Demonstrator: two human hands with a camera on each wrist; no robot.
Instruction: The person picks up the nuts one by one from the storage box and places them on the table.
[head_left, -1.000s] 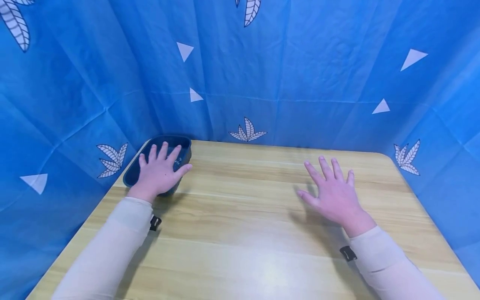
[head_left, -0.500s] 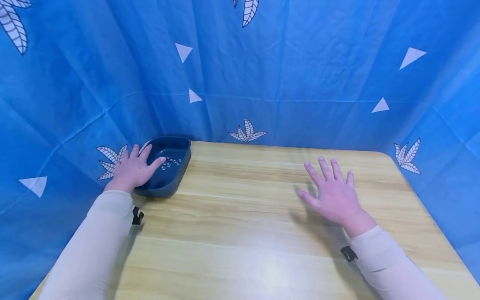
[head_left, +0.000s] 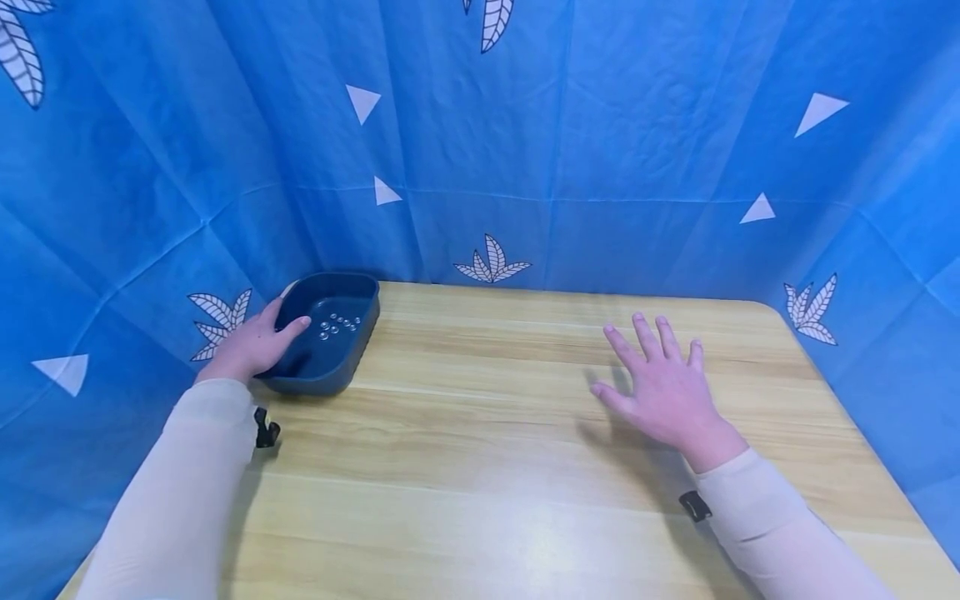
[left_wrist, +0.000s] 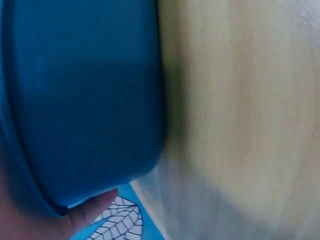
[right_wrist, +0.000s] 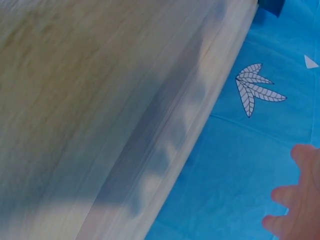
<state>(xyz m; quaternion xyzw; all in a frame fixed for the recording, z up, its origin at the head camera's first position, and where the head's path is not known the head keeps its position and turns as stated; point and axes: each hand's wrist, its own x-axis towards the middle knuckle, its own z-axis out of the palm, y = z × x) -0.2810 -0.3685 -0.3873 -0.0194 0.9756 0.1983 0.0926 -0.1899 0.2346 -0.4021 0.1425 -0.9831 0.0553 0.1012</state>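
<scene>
A dark blue tub (head_left: 322,385) stands at the table's back left corner. Several small, shiny, clear-looking round pieces (head_left: 325,326) lie on its floor. My left hand (head_left: 251,343) grips the tub's left rim, the thumb extended over the inside and the fingers down the outer wall. In the left wrist view a finger (left_wrist: 95,209) lies along the outside of the tub (left_wrist: 90,110); the thumb is hidden there. On the right side my right hand (head_left: 670,396) is held above the table, fingers spread and holding nothing. Part of the right hand (right_wrist: 295,205) shows in the right wrist view.
The light wood table (head_left: 480,433) has a rounded back right corner. Blue curtain (head_left: 637,150) with leaf and triangle prints hangs along the back and both sides, close behind the tub. Each sleeve cuff carries a small black clip-like piece (head_left: 695,506).
My left hand has moved left from above the tub to its left rim, and its fingers have dropped outside the wall, uncovering the round pieces. The right hand stays in place.
</scene>
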